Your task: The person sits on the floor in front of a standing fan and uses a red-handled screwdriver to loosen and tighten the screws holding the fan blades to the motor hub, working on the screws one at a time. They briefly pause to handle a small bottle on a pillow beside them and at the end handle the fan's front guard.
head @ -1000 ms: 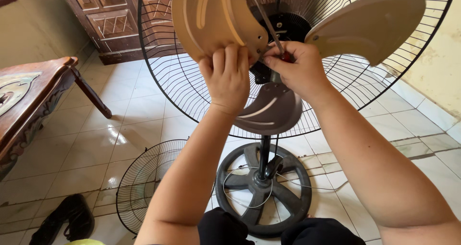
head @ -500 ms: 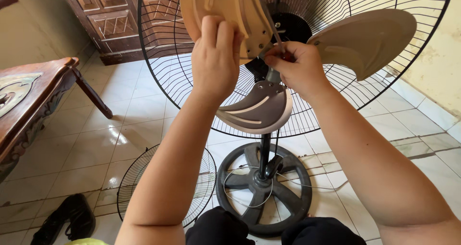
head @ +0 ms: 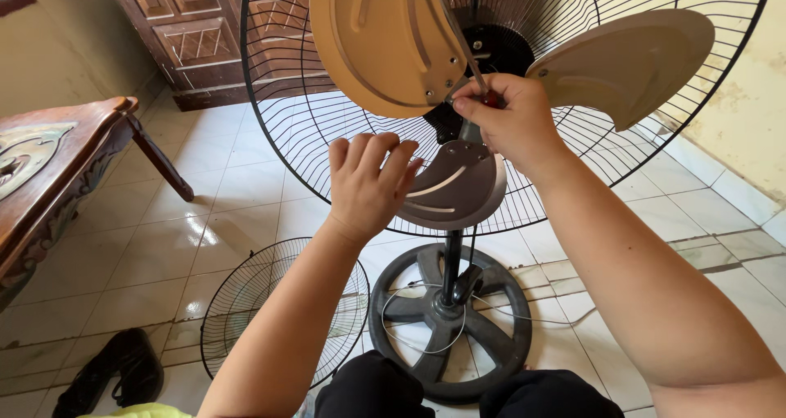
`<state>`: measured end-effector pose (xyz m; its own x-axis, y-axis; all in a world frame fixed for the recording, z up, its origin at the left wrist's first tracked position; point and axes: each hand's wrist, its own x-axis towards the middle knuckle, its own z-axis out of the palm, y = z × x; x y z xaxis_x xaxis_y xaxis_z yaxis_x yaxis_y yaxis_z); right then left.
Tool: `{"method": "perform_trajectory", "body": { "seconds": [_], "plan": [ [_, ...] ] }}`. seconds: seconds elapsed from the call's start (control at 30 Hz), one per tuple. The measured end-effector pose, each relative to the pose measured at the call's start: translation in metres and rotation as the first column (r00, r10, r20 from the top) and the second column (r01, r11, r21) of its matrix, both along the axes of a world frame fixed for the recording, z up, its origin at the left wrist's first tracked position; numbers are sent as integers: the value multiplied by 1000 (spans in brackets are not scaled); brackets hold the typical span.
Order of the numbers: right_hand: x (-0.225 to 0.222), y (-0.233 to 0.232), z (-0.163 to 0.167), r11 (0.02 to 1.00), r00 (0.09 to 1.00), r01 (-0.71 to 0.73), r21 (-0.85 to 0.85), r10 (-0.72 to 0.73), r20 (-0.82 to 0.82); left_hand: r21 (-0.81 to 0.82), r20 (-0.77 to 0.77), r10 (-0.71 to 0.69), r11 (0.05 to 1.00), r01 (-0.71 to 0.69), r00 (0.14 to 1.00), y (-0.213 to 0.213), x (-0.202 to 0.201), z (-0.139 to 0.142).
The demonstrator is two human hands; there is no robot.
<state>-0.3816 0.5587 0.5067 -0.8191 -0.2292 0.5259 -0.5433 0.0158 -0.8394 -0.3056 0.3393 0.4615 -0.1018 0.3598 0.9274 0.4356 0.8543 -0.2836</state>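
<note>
While the right hand (head: pixel 503 115) pinches a half-hidden red-handled screwdriver (head: pixel 490 99), the left hand (head: pixel 370 185) hovers spread.

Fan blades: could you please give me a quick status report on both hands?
Right hand gripping screwdriver at hub. Left hand open, by lower blade. Rear grille behind; nothing blocking.

I see my right hand (head: pixel 509 117) pinched around a red-handled screwdriver (head: pixel 468 58) at the hub of the pedestal fan, where the tan blades (head: pixel 385 41) meet. My left hand (head: pixel 368 182) hangs open just beside the lowest blade (head: pixel 458 187), fingers spread. The rear wire guard (head: pixel 278 115) stands behind; the loose front guard (head: pixel 246 303) lies on the tiled floor beside the round base (head: pixel 491 344).
</note>
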Motion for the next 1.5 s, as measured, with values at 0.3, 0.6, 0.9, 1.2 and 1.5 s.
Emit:
{"method": "perform_trajectory", "body": {
  "seconds": [0.3, 0.6, 0.9, 1.2, 1.5],
  "plan": [
    [8, -8, 7, 1000, 1000, 13, 20, -14, 15, 44, -118, 99, 995, -95, 988, 15, -9, 57],
    [6, -8, 5, 1000, 1000, -4, 25, 4, 12, -127, -66, 83, 988, -91, 994, 10, -29, 67],
    [-4, -10, 1, 999, 998, -46, -21, 46, 34, -245, -177, 227, 932, -266, 958, 10, -45, 61],
    [-10, -7, -9, 999, 999, -43, -8, 43, 3, -266, -184, 358, 879, -397, 916, 17, -59, 50],
    [-14, -2, -5, 1000, 999, -19, -5, 19, 51, -167, -175, 294, 932, -322, 940, 18, -71, 47]
  ]
}}
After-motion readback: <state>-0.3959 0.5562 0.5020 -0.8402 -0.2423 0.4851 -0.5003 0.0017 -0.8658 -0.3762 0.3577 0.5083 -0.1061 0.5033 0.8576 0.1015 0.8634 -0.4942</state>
